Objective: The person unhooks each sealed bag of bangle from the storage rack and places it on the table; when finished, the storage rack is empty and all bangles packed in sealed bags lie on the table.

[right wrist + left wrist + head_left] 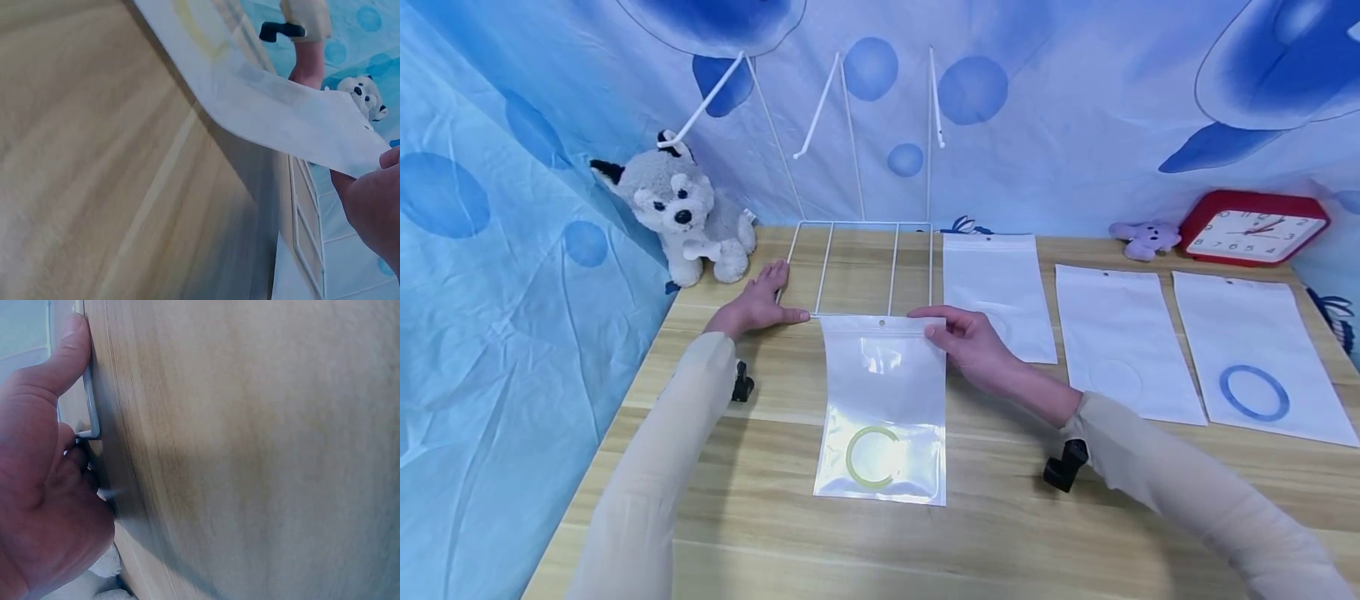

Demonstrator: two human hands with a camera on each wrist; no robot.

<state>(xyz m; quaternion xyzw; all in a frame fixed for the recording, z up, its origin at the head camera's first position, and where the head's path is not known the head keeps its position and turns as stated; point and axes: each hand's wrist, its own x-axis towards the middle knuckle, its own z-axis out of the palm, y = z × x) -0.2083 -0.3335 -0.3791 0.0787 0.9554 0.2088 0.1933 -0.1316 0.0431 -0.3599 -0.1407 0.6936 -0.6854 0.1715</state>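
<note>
My right hand (981, 350) pinches the top right corner of a white zip bag (880, 367) between thumb and fingers. The bag has a hang hole, and a yellow-green ring (850, 462) shows through its glossy lower part. Its top edge lies by the front wire of a white wire rack (892, 267) with upright hooks. At that rack's front left corner, my left hand (758, 304) grips the wire. The thumb (72, 353) lies along the front wire in the left wrist view, the other fingers round the side wire and partly hidden.
Three more white bags lie to the right: one (992, 275) beside the rack, one (1112, 325) in the middle, and one with a blue ring (1255, 414). A husky plush (670, 208), a purple plush (1146, 239) and a red clock (1255, 229) stand along the back.
</note>
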